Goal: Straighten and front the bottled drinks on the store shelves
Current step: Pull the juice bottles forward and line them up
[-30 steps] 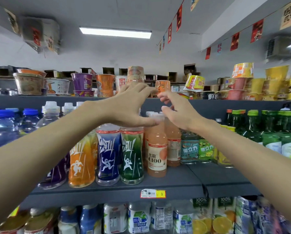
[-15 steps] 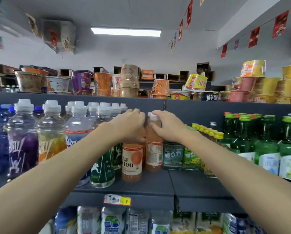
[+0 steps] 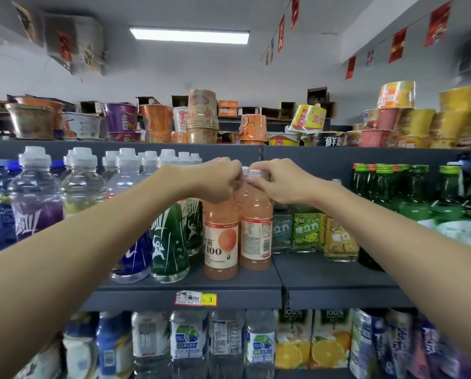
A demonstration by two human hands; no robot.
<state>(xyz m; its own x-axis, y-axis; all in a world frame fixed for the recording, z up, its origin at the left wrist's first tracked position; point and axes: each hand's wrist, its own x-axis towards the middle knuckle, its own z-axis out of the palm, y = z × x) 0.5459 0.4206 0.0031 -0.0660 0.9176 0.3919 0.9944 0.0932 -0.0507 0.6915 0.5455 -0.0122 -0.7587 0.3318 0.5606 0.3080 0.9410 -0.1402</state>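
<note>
Two peach-coloured drink bottles stand side by side on the middle shelf (image 3: 190, 285). The left peach bottle (image 3: 221, 242) shows its front label with the round fruit picture. The right peach bottle (image 3: 255, 236) shows its printed back label. My left hand (image 3: 215, 180) grips the top of the left bottle, fingers curled over the cap. My right hand (image 3: 278, 181) pinches the white cap of the right bottle. Both bottles stand upright near the shelf's front edge.
Sports-drink bottles with white caps (image 3: 168, 236) fill the shelf to the left. Small green and yellow bottles (image 3: 306, 231) and green glass bottles (image 3: 417, 198) stand to the right. Instant-noodle cups (image 3: 201, 116) line the top shelf. Water and juice bottles (image 3: 256, 348) fill the shelf below.
Both hands came down from open reaching onto the two peach bottles' caps and closed on them. The left bottle now stands beside the right one. The view has moved closer and shifted.
</note>
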